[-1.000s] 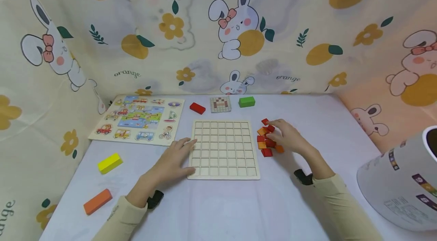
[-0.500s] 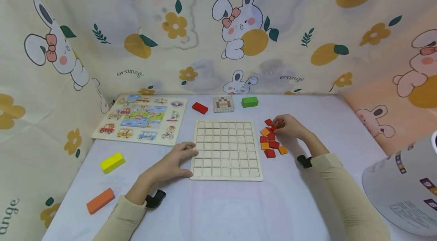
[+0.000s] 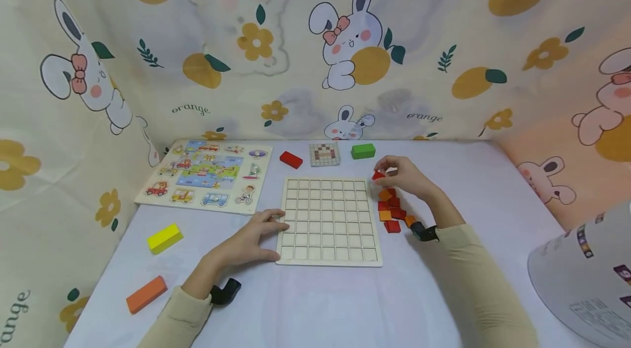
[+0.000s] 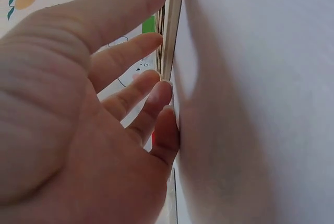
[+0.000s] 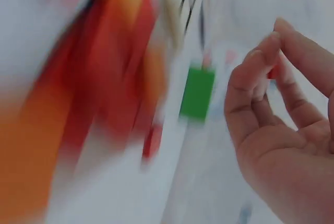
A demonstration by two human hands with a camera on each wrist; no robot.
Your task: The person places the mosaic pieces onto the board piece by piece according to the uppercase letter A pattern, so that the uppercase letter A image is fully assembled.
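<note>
A pale wooden grid board lies in the middle of the table. My left hand rests at its left edge, thumb by the near corner and fingertips on the frame. In the left wrist view the fingers are spread loosely along the board's edge. My right hand pinches a small red tile near the board's far right corner. Only a sliver of that tile shows between the fingers in the right wrist view. A loose pile of red and orange tiles lies right of the board, partly under my right wrist.
Behind the board are a red block, a small pattern card and a green block. A picture puzzle lies at back left, above yellow and orange blocks. A white bucket stands at right.
My right hand has left the tile pile and moved left and away from me, toward the board's far right corner, with a red tile. The left hand stays at the board's edge.
</note>
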